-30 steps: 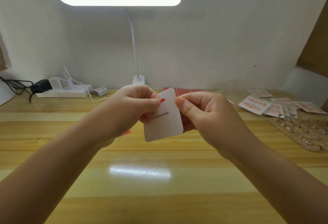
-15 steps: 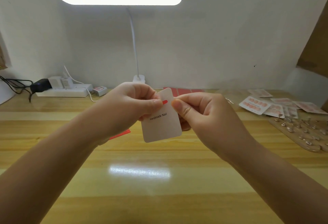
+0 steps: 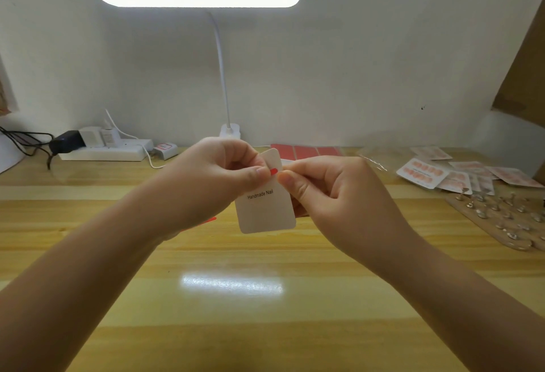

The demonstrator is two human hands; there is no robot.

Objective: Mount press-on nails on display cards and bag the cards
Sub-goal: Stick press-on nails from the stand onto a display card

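A white display card [image 3: 267,212] printed "Handmade Nail" is held upright above the wooden table. My left hand [image 3: 218,180] pinches the card near its top, the thumb beside a small red strip [image 3: 274,171] on the card's face. My right hand [image 3: 330,194] holds the card's right edge, thumb tip close to that red strip, fingers curled behind the card. A red strip [image 3: 206,221] pokes out below my left wrist; where it lies is unclear.
Finished nail cards in clear bags [image 3: 442,174] lie at the right. A holder with several nails on stands [image 3: 501,218] sits nearer the right edge. Red adhesive sheets [image 3: 306,152], a lamp base [image 3: 230,131] and a power strip [image 3: 103,152] line the back wall.
Both hands and the card have risen slightly; the thumbs stay pinched at the red strip on the card's upper part.
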